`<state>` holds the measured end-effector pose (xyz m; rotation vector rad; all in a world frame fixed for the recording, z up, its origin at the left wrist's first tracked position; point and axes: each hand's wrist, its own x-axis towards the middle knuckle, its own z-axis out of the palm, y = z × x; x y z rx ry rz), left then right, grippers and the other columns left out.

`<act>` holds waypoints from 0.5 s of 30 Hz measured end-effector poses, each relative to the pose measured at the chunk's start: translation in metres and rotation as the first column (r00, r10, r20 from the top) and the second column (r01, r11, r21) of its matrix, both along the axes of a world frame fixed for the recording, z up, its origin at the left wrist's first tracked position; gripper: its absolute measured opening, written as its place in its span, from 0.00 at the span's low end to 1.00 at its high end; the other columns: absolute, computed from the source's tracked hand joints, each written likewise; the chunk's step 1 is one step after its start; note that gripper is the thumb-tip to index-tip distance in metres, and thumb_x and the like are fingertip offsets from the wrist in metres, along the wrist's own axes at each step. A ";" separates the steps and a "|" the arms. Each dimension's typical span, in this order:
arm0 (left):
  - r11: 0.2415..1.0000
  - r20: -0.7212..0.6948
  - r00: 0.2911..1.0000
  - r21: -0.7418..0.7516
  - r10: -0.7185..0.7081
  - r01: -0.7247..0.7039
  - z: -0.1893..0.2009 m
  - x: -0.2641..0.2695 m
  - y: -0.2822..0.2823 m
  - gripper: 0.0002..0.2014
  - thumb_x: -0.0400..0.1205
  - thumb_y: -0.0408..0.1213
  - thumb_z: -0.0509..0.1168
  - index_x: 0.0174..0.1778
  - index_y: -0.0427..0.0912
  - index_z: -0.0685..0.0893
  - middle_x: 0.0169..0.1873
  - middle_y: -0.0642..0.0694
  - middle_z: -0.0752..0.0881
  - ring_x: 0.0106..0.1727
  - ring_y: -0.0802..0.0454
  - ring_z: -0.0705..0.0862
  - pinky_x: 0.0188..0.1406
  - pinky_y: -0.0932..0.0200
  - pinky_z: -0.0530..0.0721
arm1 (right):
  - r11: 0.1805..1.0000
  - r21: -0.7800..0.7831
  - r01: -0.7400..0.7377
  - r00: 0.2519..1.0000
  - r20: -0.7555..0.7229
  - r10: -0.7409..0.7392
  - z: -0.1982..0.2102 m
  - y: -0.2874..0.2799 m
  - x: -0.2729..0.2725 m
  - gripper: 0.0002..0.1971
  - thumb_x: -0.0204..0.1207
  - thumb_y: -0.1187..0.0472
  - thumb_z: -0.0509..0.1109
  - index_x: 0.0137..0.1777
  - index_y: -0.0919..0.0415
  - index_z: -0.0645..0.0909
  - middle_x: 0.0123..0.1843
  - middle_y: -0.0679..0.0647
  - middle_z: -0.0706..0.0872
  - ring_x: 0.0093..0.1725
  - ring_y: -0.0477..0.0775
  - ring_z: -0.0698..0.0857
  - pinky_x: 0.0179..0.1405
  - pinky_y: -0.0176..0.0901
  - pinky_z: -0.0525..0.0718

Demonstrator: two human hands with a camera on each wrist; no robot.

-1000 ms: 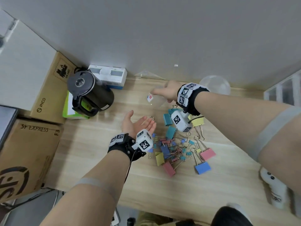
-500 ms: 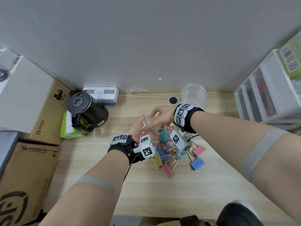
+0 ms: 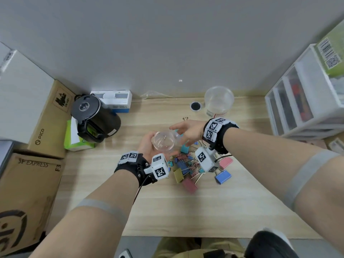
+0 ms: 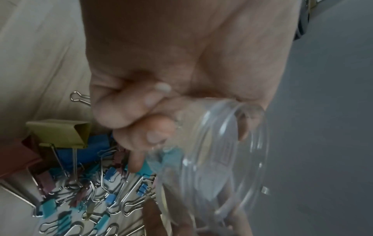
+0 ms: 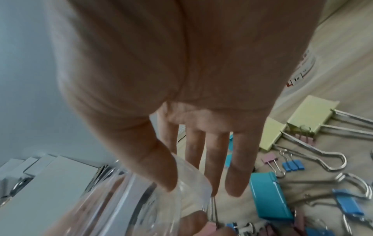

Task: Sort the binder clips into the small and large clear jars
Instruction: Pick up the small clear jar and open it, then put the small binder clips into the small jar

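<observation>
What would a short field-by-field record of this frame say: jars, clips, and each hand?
small jar: clear, empty, held above the desk at centre
left hand: fingers curled round the small jar from below
right hand: fingers straight, touching the small jar's far side
large jar: clear, standing at the back of the desk, apart from both hands
binder clips: mixed sizes and colours, loose in a pile on the desk
sorted so far: no clip visible in either jar
desk: light wood

Your wrist boxes hide part of the clip pile (image 3: pixel 188 164), and the small jar (image 4: pixel 212 159) looks blurry up close.
</observation>
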<state>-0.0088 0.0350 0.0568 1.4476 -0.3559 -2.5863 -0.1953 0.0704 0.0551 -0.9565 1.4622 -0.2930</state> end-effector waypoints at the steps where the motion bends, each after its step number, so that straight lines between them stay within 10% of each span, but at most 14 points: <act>1: 1.000 -0.027 1.000 -0.003 0.001 -0.001 0.000 -0.001 0.002 0.19 0.86 0.42 0.54 0.57 0.34 0.85 0.40 0.34 0.87 0.23 0.40 0.85 0.15 0.59 0.81 | 1.000 0.012 0.015 0.999 0.038 -0.016 -0.002 0.001 0.002 0.32 0.75 0.73 0.72 0.77 0.51 0.74 0.70 0.53 0.82 0.65 0.56 0.82 0.58 0.48 0.88; 5: 0.998 -0.089 0.994 -0.011 -0.067 0.066 -0.009 0.000 0.011 0.18 0.84 0.43 0.56 0.58 0.37 0.85 0.49 0.34 0.83 0.25 0.37 0.86 0.15 0.57 0.82 | 0.995 0.036 0.092 0.994 0.052 -0.094 -0.015 0.007 0.012 0.19 0.73 0.81 0.64 0.62 0.67 0.81 0.51 0.59 0.86 0.51 0.56 0.85 0.43 0.45 0.87; 15: 0.978 -0.099 0.973 -0.054 -0.208 0.204 -0.027 0.005 0.016 0.21 0.87 0.44 0.55 0.72 0.44 0.83 0.46 0.36 0.84 0.31 0.41 0.87 0.18 0.60 0.82 | 0.993 0.091 -0.069 0.998 0.006 0.069 -0.035 0.007 0.016 0.26 0.72 0.78 0.62 0.58 0.45 0.80 0.59 0.61 0.87 0.49 0.59 0.86 0.37 0.47 0.82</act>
